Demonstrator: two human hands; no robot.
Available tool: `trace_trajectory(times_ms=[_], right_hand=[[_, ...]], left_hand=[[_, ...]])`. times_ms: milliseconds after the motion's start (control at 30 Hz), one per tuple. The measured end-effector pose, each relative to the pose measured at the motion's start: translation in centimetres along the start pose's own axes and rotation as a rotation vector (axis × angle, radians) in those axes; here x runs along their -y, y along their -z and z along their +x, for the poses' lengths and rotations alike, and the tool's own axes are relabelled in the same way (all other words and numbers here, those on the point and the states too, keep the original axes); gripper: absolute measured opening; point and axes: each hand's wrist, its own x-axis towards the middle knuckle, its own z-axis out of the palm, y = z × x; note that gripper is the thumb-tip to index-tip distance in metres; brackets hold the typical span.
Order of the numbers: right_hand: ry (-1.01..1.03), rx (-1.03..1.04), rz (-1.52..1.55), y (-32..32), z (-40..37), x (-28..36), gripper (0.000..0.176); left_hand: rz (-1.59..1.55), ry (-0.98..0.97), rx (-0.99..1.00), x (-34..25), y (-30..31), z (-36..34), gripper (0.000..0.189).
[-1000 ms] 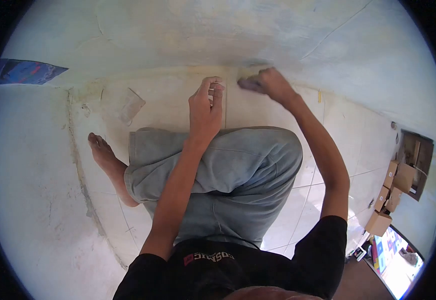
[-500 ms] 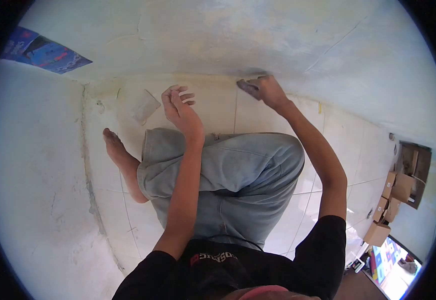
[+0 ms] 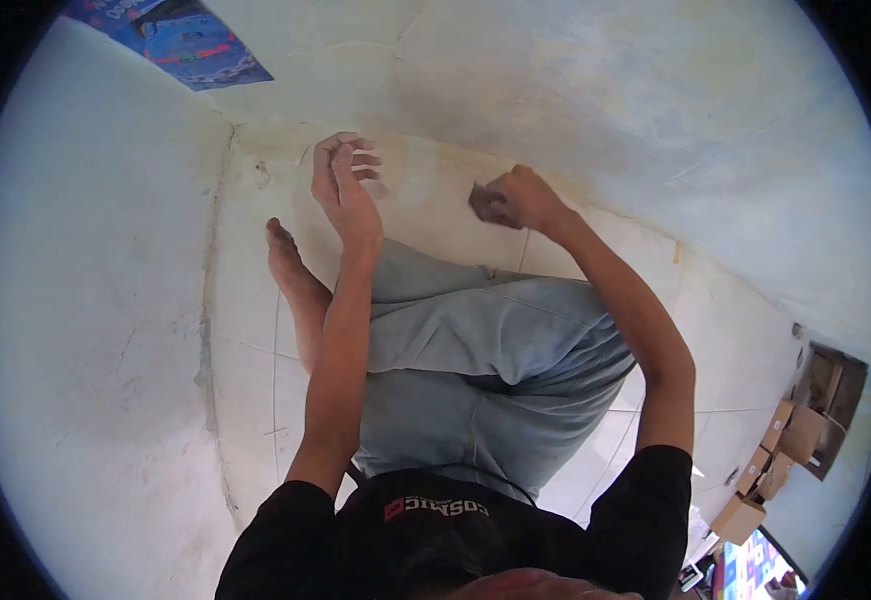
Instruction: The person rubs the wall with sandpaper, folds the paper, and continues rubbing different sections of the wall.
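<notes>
My right hand [image 3: 531, 198] grips a dark folded sheet [image 3: 491, 203], perhaps sandpaper, above the pale floor tiles near the foot of the wall. Motion blurs it slightly. To the left, my left hand [image 3: 346, 188] hovers with loosely curled fingers apart and nothing visible in them. Its fingertips look whitish, as if dusty. A whitish flat piece [image 3: 379, 188] shows just beside these fingers, mostly hidden behind the hand.
The patchy painted wall [image 3: 556, 90] rises in front, and another wall [image 3: 106, 300] stands at the left. A blue poster [image 3: 196, 45] hangs near their corner. My folded legs in grey trousers [image 3: 476, 340] fill the middle. Cardboard boxes [image 3: 756, 470] and a lit screen [image 3: 756, 570] are at the right.
My right hand has come away from the wall's base with the dark folded sheet, toward me. The view has shifted, and my left hand now covers most of the whitish piece.
</notes>
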Motion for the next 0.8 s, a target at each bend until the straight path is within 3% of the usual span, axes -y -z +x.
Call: trace_trajectory(times_ms=[167,267,400,533,600,700,800], right_hand=[[-0.135,-0.258,-0.062,0.4,2.1,-1.0,0.015],[-0.201,-0.168,0.063,1.7,2.7,4.5,0.015],[-0.160,-0.119,0.232,-1.4,5.2,7.0,0.019],[-0.205,-0.177,0.131,-4.9,8.9,5.7,0.021],[-0.222,-0.302,-0.060,-5.6,9.5,3.9,0.021],[-0.347,-0.278,0.002,-2.7,9.6,4.3,0.021],[-0.266,-0.261,0.143,-1.6,9.2,6.1,0.020]], left_hand=[[-0.181,0.216,-0.051,0.6,0.6,1.4,0.023],[-0.162,0.249,-0.048,0.8,0.6,1.9,0.035],[-0.191,0.239,-0.065,1.5,1.1,2.1,0.035],[-0.192,0.230,-0.174,0.9,1.6,2.5,0.033],[-0.200,0.253,-0.217,0.6,1.7,2.5,0.031],[-0.230,0.260,-0.229,0.8,1.4,2.7,0.031],[-0.226,0.252,-0.232,1.0,1.4,2.7,0.031]])
